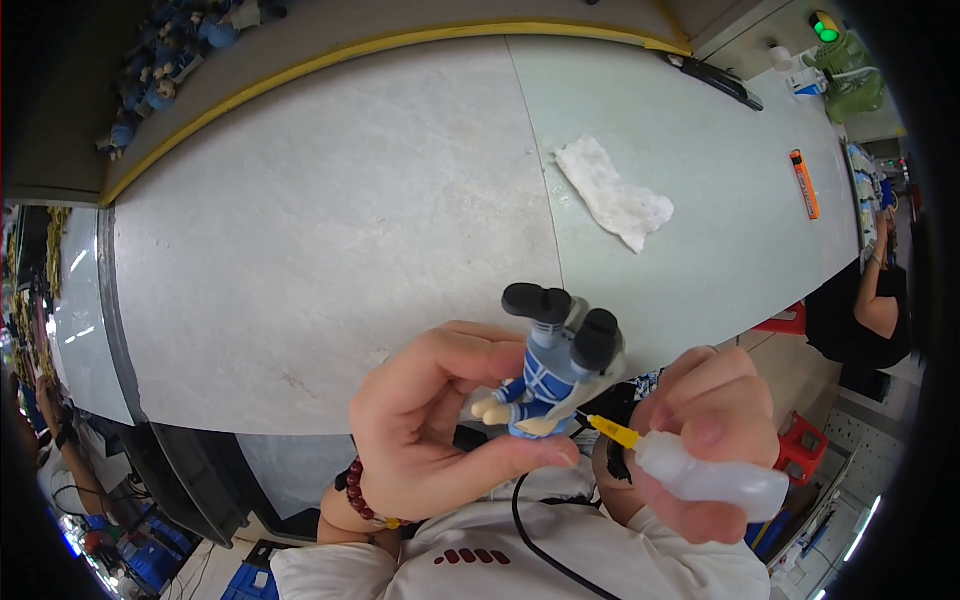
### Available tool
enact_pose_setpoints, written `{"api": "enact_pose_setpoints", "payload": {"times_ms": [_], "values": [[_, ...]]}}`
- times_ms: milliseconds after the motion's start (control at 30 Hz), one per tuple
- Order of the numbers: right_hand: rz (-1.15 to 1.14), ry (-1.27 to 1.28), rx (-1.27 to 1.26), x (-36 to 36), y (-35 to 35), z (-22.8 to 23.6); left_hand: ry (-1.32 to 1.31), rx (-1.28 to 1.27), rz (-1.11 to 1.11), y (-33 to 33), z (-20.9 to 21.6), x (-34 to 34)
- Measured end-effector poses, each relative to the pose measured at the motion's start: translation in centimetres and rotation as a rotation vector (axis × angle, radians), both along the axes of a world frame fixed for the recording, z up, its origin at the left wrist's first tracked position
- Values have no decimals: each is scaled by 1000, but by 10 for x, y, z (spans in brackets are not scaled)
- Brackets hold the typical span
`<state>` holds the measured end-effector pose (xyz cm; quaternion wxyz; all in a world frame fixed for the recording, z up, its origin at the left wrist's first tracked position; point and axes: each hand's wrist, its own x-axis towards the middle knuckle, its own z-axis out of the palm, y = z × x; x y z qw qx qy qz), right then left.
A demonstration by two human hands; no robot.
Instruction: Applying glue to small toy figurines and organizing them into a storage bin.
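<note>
My left hand is closed round a small figurine in blue clothes with black boots, held upside down with its boots pointing up and away. Its lower end is partly hidden by my thumb. In my right hand I grip a translucent white squeeze bottle with a yellow needle tip. That tip points left toward the figurine, close beside its lower end; whether it touches I cannot tell. Both hands are above the near edge of the table.
On the table lie a crumpled white tissue, an orange tube-shaped object and a black utility knife. Several blue figurines sit on a yellow-edged shelf at the far left. A green bottle stands far right; another person is beyond.
</note>
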<state>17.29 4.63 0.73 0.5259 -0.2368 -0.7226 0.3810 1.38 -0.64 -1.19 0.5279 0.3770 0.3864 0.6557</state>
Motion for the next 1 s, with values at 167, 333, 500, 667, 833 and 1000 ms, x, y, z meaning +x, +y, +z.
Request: {"api": "enact_pose_setpoints", "payload": {"times_ms": [167,333,500,667,833,1000], "values": [[-145,-109,201,-15,-6,5,66,-4,21,-1,-1,-1],[-173,-213,187,-14,-7,20,33,10,14,1,2,2],[-109,-175,146,-9,-6,15,27,-12,16,-2,-2,1],[-293,358,97,11,13,9,-64,-63,-39,2,1,3],[-711,-36,-8,30,46,-18,-76,-119,7,-2,2,4],[-643,-90,-204,40,54,-26,159,-32,-92,-5,-6,-7]]}}
